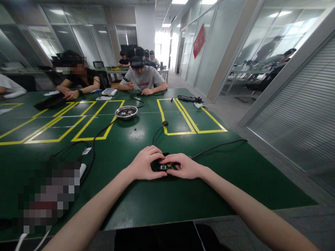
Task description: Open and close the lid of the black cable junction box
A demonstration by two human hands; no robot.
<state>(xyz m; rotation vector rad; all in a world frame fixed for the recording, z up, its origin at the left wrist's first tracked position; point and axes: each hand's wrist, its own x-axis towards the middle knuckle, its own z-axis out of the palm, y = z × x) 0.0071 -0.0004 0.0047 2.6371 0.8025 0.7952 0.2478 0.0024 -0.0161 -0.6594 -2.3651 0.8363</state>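
Note:
Both my hands rest on the green table (162,195) around a small black device (164,167) with a metal part showing in its middle. My left hand (145,163) curls over its left side, fingers bent and closed on it. My right hand (184,166) grips its right side, fingertips pinched at the middle. A black cable (220,144) runs from the device off to the right.
A metal bowl (126,112) with small parts stands farther out, a round black knob (165,123) on a cable beside it. Yellow tape rectangles (188,116) mark the table. Cables and a white plug (82,169) lie left. Two people work at the far side.

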